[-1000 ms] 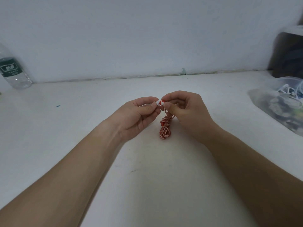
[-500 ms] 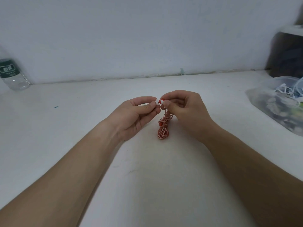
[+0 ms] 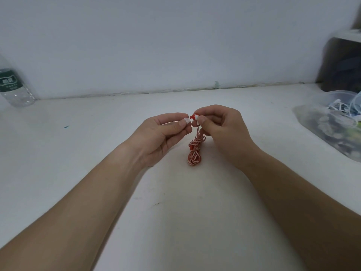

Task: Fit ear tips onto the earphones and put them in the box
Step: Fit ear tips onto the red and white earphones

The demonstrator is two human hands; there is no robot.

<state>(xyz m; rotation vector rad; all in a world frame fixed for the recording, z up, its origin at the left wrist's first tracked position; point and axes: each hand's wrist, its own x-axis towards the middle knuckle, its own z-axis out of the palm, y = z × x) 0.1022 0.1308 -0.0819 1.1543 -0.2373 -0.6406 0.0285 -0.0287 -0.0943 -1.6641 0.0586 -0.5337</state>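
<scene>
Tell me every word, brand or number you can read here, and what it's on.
The green label on the water bottle: white characters, too blurred to read.
The earphones, ear tip and clear container: no writing visible.

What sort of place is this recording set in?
Likely a plain workbench for small assembly work: a bare white tabletop against a white wall, a clear plastic bag of small parts at the right edge, and a water bottle far left.

Bottle (image 3: 14, 86) far left — tub (image 3: 332, 126) far right
</scene>
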